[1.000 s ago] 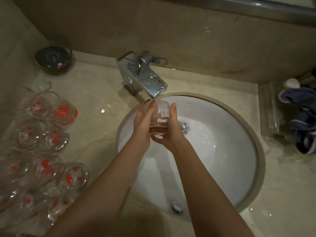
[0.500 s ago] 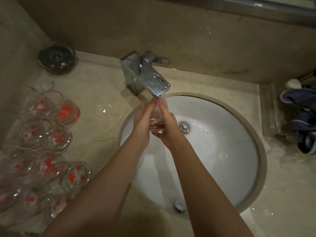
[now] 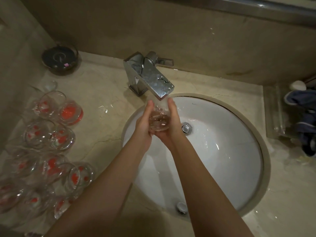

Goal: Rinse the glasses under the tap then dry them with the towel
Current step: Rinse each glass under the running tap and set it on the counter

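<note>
Both hands (image 3: 145, 124) cupped around glass (image 3: 158, 121) under tap (image 3: 150, 77)

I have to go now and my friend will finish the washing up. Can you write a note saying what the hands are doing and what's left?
Left hand and right hand both hold one glass under the tap, over the sink. Water is running into it.
The other glasses lie on the counter to the left; I cannot tell whether any are rinsed already.
A dark blue towel lies to the right of the sink.
Left to do: finish this rinse, dry the glass with the towel, then do the others.
</note>
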A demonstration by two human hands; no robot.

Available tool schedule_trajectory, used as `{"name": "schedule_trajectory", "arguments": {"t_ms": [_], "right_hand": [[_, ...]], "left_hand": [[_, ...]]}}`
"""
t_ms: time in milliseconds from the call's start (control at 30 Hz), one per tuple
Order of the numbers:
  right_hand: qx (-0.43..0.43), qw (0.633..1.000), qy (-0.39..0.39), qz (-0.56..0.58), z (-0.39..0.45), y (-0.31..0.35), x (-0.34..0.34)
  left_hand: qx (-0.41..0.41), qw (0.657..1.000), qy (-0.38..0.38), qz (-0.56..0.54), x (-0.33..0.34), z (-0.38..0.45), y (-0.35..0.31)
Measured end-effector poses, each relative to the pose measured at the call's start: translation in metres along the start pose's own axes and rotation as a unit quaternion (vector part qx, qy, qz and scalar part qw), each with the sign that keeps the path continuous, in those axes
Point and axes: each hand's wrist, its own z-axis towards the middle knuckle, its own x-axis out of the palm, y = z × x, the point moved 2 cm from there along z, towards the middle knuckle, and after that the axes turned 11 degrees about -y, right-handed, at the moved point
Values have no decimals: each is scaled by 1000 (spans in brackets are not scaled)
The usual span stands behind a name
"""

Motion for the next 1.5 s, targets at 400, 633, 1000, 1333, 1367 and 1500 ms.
{"name": "schedule_trajectory", "arguments": {"t_ms": [400,633,1000,1333,1367,1500], "right_hand": [[25,999,-9,21,-6,1,-5],[6,999,10,-34,-10,5,-14],[10,995,34,-93,-13,-1,-23],[-173,959,-142,-172,-18,49,-11],[-197,956,-132,-175,-20,57,-4],[-280,933,-75,-212,-25,85,30]], "left_hand": [[-30,999,7,18,-1,3,4],[-2,999,8,35,-7,6,10],[-45,998,46,4,-3,4,3],[3,998,51,45,-8,4,7],[1,998,46,48,-6,4,8],[-9,999,23,39,-3,-3,5]]}}
